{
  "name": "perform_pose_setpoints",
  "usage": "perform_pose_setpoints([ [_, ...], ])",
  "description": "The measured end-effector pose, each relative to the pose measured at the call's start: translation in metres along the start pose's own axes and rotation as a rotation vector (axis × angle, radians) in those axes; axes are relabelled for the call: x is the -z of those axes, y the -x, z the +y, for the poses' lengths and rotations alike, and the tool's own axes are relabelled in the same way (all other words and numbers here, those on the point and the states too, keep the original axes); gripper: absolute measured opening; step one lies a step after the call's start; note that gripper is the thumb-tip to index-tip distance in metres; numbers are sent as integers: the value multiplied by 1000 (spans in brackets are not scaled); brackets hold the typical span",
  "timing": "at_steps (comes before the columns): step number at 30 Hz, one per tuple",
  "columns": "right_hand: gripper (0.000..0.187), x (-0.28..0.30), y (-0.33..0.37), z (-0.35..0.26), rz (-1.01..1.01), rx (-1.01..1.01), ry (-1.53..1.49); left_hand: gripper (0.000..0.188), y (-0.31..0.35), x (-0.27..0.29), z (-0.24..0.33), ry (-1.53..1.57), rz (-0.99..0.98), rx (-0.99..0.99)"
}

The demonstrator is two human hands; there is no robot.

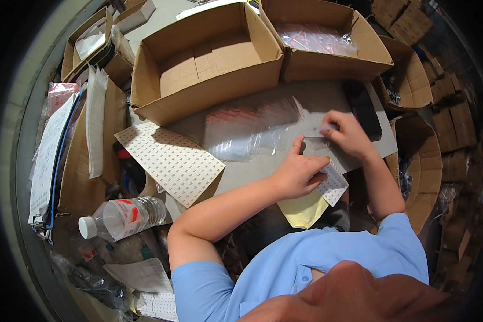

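Note:
My left hand [299, 173] is over the table's front edge, its index finger stretched out and the other fingers curled at a folded sheet of small printed stickers [333, 185] with a yellow back [305, 209]. Just beyond it, my right hand [349, 133] pinches a small translucent piece of plastic [327, 127], which looks like part of a clear bag. Left of both hands lies a fanned row of clear zip bags [233, 134] with red seal lines. Farther left, a large sticker sheet [172, 161] lies at a slant, apart from my hands.
Two open cardboard boxes stand behind the bags: a left box [206, 80] and a right box [335, 67] holding clear bags [316, 40]. A dark phone-like slab [362, 110] lies at the right. A plastic bottle [123, 218] lies at the left, below upright papers [53, 155].

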State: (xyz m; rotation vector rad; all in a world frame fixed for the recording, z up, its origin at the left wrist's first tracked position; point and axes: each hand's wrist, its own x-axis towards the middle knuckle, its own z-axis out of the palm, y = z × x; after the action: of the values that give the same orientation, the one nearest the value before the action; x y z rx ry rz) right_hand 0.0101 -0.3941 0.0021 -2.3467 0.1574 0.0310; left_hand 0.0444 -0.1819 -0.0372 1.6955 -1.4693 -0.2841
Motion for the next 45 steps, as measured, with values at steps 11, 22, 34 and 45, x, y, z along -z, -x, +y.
perform_pose_setpoints([
  [11,29,105,-120,-10,842,199,258,21,-7,1,-3,379,258,207],
  [22,22,26,7,-55,-235,243,18,25,-9,0,-8,413,494,274],
  [34,17,24,22,-54,-2,157,32,20,-9,-4,-14,406,483,249],
  [45,16,41,17,-43,-126,207,64,23,-10,3,-8,551,463,315],
])
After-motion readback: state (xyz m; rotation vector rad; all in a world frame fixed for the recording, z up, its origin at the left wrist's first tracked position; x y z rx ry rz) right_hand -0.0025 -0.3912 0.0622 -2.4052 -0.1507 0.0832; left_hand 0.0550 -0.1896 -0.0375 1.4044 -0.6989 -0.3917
